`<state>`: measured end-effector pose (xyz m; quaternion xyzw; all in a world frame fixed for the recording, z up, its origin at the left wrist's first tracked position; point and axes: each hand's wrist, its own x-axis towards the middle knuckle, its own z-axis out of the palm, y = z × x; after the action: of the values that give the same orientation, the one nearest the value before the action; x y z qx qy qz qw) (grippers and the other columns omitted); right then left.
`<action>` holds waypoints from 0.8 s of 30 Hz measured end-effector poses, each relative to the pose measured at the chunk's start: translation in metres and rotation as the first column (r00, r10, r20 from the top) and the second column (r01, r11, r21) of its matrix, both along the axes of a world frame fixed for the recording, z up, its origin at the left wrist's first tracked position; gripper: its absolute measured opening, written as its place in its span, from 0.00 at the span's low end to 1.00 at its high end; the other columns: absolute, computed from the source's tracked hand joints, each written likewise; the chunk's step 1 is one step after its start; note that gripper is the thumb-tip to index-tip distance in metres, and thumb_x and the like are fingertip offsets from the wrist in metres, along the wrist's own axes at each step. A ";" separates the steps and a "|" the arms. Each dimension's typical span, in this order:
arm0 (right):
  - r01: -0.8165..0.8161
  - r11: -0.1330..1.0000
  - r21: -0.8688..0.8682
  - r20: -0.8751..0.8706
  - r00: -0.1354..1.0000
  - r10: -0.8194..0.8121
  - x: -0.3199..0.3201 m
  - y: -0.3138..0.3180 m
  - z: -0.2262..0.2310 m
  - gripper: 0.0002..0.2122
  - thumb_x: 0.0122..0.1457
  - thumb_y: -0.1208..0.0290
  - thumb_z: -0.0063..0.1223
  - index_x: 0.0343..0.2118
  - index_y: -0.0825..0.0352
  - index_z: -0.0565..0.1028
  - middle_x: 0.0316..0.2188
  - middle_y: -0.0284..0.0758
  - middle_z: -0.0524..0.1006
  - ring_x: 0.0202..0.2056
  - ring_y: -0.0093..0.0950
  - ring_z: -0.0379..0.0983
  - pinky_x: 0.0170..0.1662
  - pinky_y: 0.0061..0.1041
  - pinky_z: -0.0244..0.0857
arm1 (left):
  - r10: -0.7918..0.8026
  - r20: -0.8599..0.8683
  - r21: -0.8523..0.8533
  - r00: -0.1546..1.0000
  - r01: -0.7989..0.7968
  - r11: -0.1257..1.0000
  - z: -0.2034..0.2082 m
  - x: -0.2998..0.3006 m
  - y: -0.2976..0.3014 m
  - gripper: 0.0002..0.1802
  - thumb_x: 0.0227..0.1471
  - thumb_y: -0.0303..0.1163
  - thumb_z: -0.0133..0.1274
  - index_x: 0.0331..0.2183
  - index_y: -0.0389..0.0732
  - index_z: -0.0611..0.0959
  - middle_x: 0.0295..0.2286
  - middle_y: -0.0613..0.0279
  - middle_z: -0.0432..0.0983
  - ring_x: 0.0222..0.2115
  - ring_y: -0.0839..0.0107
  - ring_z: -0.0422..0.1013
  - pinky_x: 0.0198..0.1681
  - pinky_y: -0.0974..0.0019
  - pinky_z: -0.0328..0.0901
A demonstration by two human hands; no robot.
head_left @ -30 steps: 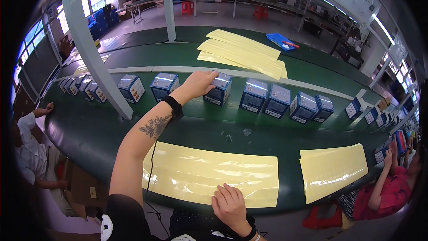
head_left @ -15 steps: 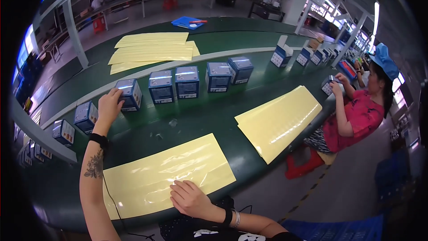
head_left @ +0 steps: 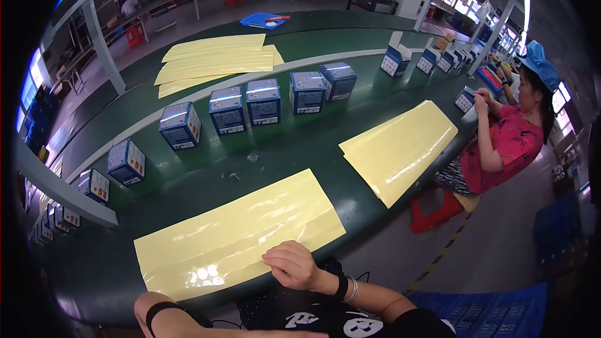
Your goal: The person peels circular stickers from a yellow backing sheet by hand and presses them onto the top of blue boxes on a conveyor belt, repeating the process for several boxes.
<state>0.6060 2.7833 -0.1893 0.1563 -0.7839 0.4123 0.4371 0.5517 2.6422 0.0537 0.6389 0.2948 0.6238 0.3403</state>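
Note:
My right hand rests at the near edge of a glossy yellow sheet. Its fingers are curled together, and whatever they hold, if anything, is hidden. At the sheet's lower left corner is my left hand, bent at the banded wrist with its fingers out of sight. Bright round spots show on the sheet near that corner. Beyond it, blue boxes stand in a row on the green bench, among them a box left of centre and another box further left.
More yellow sheets lie to the right, and others across the pale rail. A blue tray sits at the back. On the right a person in a blue cap handles a box. A slanting post stands at left.
My left hand has let go of the blue box and drawn back to the near left edge. My right hand's fingers, earlier laid on the sheet, have curled in.

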 end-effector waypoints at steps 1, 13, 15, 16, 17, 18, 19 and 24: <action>0.005 1.000 -0.001 0.001 1.000 -0.005 0.001 0.000 0.001 0.10 0.43 0.87 0.56 0.31 0.71 0.77 0.30 0.38 0.80 0.31 0.35 0.78 0.35 0.30 0.71 | -0.005 0.001 -0.001 1.000 0.005 1.000 -0.001 0.004 -0.004 0.29 0.65 0.49 0.41 0.62 0.51 0.58 0.41 0.48 0.80 0.46 0.51 0.73 0.53 0.44 0.58; -0.001 0.999 0.038 0.014 1.000 0.001 0.002 0.020 -0.001 0.11 0.44 0.86 0.55 0.34 0.71 0.76 0.31 0.39 0.79 0.31 0.35 0.77 0.34 0.30 0.70 | 0.045 0.114 0.073 0.992 -0.053 0.996 -0.002 0.014 -0.015 0.23 0.61 0.52 0.47 0.48 0.45 0.72 0.37 0.44 0.79 0.40 0.50 0.76 0.47 0.48 0.62; 0.010 0.999 0.042 0.020 1.000 -0.010 0.004 0.019 -0.002 0.12 0.44 0.86 0.55 0.34 0.71 0.76 0.30 0.39 0.79 0.30 0.35 0.77 0.34 0.30 0.70 | 0.068 0.143 0.095 0.987 -0.082 0.992 -0.008 0.017 -0.019 0.22 0.62 0.53 0.46 0.44 0.44 0.74 0.36 0.45 0.79 0.37 0.52 0.76 0.45 0.52 0.63; -0.016 0.999 0.034 0.033 0.999 0.015 0.004 0.018 -0.003 0.12 0.44 0.86 0.55 0.34 0.71 0.76 0.30 0.39 0.79 0.30 0.35 0.77 0.34 0.30 0.70 | 0.079 0.162 0.106 0.984 -0.097 0.990 -0.010 0.018 -0.023 0.21 0.62 0.53 0.46 0.42 0.44 0.75 0.35 0.46 0.80 0.36 0.53 0.77 0.43 0.54 0.63; -0.025 0.999 0.040 0.036 0.999 0.024 0.003 0.019 -0.003 0.12 0.44 0.87 0.55 0.34 0.71 0.76 0.30 0.39 0.79 0.30 0.36 0.77 0.34 0.30 0.70 | 0.103 0.176 0.097 0.979 -0.121 0.988 -0.012 0.019 -0.025 0.21 0.62 0.53 0.46 0.42 0.44 0.75 0.35 0.46 0.80 0.36 0.53 0.77 0.43 0.54 0.63; -0.023 0.999 0.048 0.038 0.999 0.022 0.003 0.020 -0.003 0.12 0.44 0.87 0.55 0.34 0.71 0.76 0.30 0.39 0.79 0.30 0.36 0.77 0.34 0.30 0.70 | 0.125 0.201 0.080 0.971 -0.144 0.986 -0.014 0.018 -0.025 0.21 0.62 0.53 0.46 0.42 0.44 0.76 0.35 0.46 0.80 0.36 0.54 0.76 0.43 0.54 0.64; -0.022 0.998 0.057 0.041 0.999 0.020 0.004 0.020 -0.004 0.12 0.44 0.87 0.55 0.35 0.71 0.76 0.30 0.39 0.79 0.30 0.36 0.77 0.34 0.30 0.70 | 0.148 0.228 0.064 0.962 -0.166 0.984 -0.015 0.018 -0.026 0.21 0.62 0.53 0.46 0.41 0.44 0.76 0.35 0.46 0.80 0.37 0.54 0.76 0.43 0.54 0.64; -0.041 0.996 0.085 0.040 0.999 0.038 0.005 0.028 0.000 0.12 0.45 0.90 0.53 0.34 0.71 0.75 0.29 0.41 0.80 0.29 0.36 0.77 0.33 0.29 0.70 | 0.195 0.189 0.239 0.962 -0.238 0.941 -0.021 0.030 -0.035 0.22 0.61 0.53 0.46 0.46 0.45 0.73 0.40 0.47 0.77 0.42 0.53 0.73 0.48 0.53 0.63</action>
<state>0.6109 2.8116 -0.1889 0.1825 -0.8060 0.3895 0.4067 0.5813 2.6076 0.0322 0.5884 0.2505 0.7407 0.2059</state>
